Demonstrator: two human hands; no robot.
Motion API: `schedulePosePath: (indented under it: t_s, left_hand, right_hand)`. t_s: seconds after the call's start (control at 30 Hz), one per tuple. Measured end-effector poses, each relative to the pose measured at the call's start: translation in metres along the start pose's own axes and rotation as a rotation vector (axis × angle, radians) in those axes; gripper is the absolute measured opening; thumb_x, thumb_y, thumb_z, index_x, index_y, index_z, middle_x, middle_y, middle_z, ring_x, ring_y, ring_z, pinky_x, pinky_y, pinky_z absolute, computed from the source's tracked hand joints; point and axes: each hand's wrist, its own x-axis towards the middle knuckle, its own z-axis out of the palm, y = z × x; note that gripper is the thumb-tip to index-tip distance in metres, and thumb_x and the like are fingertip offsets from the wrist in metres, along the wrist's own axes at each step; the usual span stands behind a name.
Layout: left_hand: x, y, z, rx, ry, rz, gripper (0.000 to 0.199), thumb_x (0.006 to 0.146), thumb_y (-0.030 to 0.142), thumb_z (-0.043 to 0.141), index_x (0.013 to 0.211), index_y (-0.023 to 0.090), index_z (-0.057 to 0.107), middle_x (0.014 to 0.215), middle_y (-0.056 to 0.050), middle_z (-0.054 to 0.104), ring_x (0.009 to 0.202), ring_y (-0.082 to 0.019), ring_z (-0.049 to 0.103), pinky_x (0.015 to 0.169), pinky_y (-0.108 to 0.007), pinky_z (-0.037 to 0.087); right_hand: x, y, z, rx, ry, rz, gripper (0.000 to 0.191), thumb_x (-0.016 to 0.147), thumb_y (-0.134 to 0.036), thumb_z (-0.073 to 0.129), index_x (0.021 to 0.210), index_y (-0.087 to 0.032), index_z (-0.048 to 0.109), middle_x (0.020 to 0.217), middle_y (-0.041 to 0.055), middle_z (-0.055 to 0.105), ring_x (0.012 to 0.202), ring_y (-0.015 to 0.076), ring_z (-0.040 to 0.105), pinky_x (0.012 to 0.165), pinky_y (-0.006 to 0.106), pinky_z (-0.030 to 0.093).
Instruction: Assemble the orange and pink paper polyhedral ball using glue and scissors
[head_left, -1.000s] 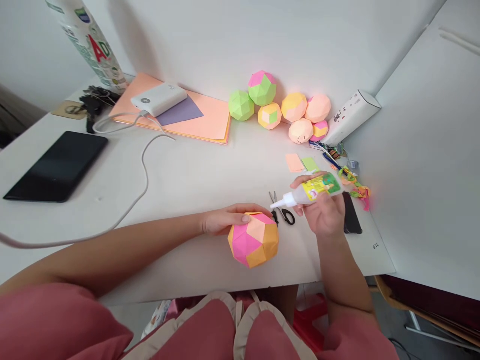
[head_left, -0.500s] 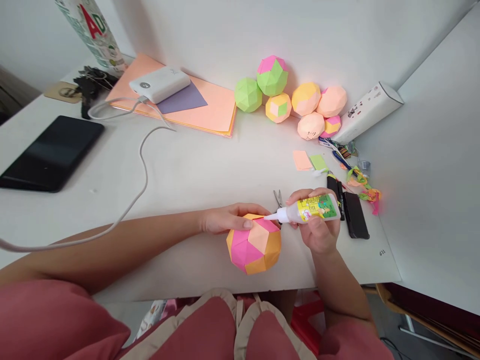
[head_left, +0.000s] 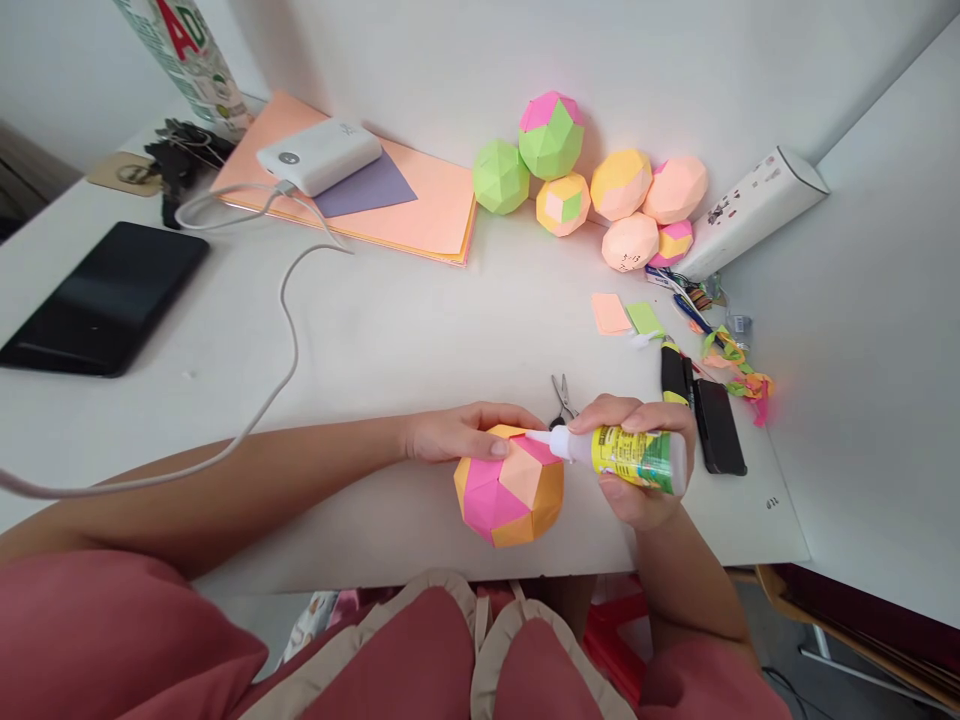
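My left hand [head_left: 469, 432] grips the top left of a many-faced paper ball [head_left: 510, 495] in pink, peach and orange, thumb in front and fingers behind. In my right hand [head_left: 637, 465] is a glue bottle [head_left: 634, 457] with a yellow and green label, held on its side. Its white nozzle points left, and the tip meets the upper edge of the ball by a pink facet. Whether glue is coming out is too small to tell. Small scissors [head_left: 562, 397] lie just behind the bottle, their handles partly hidden.
Several finished paper balls [head_left: 551, 135] cluster along the wall. Paper sheets [head_left: 427, 215] carry a white power bank [head_left: 321, 157], whose cable [head_left: 289, 345] crosses the left side. A tablet [head_left: 105, 298] lies far left. To the right are paper squares [head_left: 611, 314], a cutter [head_left: 673, 372] and a black phone-like object [head_left: 720, 427].
The rear of the glue bottle has swung down toward me and my right hand has turned with it. The nozzle tip stays at the ball's edge. My left hand keeps its grip.
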Motion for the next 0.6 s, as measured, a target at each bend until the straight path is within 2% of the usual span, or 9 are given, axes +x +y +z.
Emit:
schedulePosePath:
  t_s: [0.17, 0.37, 0.6]
  left_hand:
    - [0.0, -0.001, -0.001, -0.013, 0.001, 0.008, 0.063, 0.069, 0.059, 0.082, 0.117, 0.022, 0.064, 0.106, -0.003, 0.068, 0.092, -0.018, 0.065, 0.075, -0.026, 0.057]
    - [0.001, -0.002, -0.001, -0.026, -0.007, -0.004, 0.063, 0.07, 0.057, 0.082, 0.118, 0.021, 0.063, 0.106, -0.003, 0.068, 0.092, -0.018, 0.064, 0.078, -0.025, 0.054]
    - [0.0, -0.003, -0.002, -0.027, 0.003, -0.015, 0.062, 0.069, 0.056, 0.083, 0.118, 0.024, 0.063, 0.105, -0.001, 0.066, 0.09, -0.015, 0.062, 0.075, -0.023, 0.053]
  right_hand:
    - [0.0, 0.003, 0.0, 0.045, -0.018, -0.057, 0.034, 0.084, -0.026, 0.067, 0.113, -0.029, 0.051, 0.092, 0.0066, 0.075, 0.069, 0.0194, 0.068, 0.061, 0.036, 0.053]
    - [0.001, 0.009, 0.0, 0.069, -0.042, -0.209, 0.044, 0.08, -0.022, 0.07, 0.121, -0.022, 0.052, 0.095, 0.0095, 0.076, 0.073, 0.0198, 0.072, 0.06, 0.033, 0.055]
    - [0.002, 0.011, 0.0, 0.05, -0.025, -0.244, 0.045, 0.08, -0.022, 0.072, 0.121, -0.022, 0.054, 0.096, 0.0076, 0.075, 0.067, 0.018, 0.071, 0.052, 0.03, 0.054]
